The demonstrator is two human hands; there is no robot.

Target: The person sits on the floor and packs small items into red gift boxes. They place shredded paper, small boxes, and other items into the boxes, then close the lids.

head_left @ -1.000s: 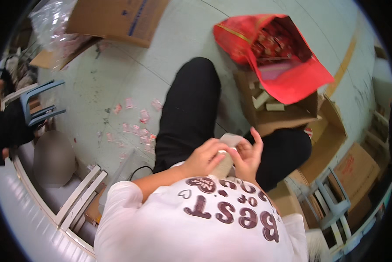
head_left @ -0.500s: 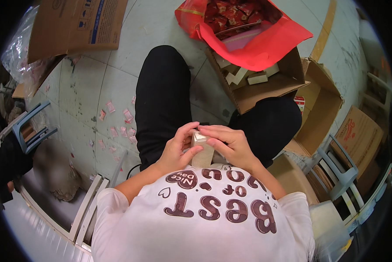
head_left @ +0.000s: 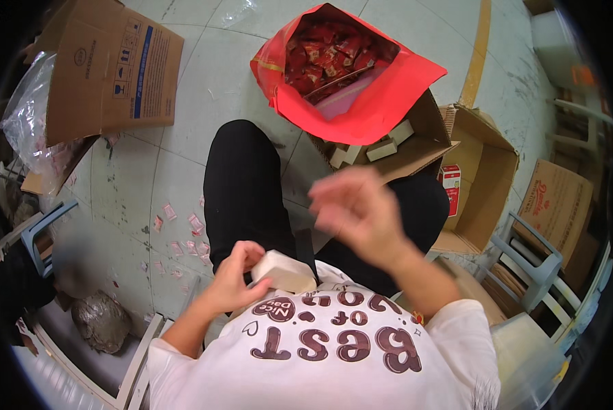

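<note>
Up and away from the box [head_left: 284, 272] goes the right hand [head_left: 356, 215], which half a second ago presses on its top beside the other; the box now tips toward the person's left. It lies slanted at the lap, against the lower edge of the shirt [head_left: 320, 383], its near end held in the left hand [head_left: 234, 277], thumb on one side and fingers on the other. The right hand hangs blurred above the thighs, fingers loosely spread, with nothing visible between them.

To handle the box well, the left hand should probably pinch its firm edges rather than squeeze the broad faces, which look like thin card and might dent. Steadying it on the thigh and keeping it off the loose shirt would likely help while one hand alone bears it.

Beyond the knees, the red bag [head_left: 409, 102] gapes over its red packets [head_left: 330, 58], partly covering a carton [head_left: 426, 160] of pale boxes [head_left: 382, 149]. Pink packets [head_left: 196, 222] lie scattered on the floor [head_left: 217, 61] to the left.
</note>
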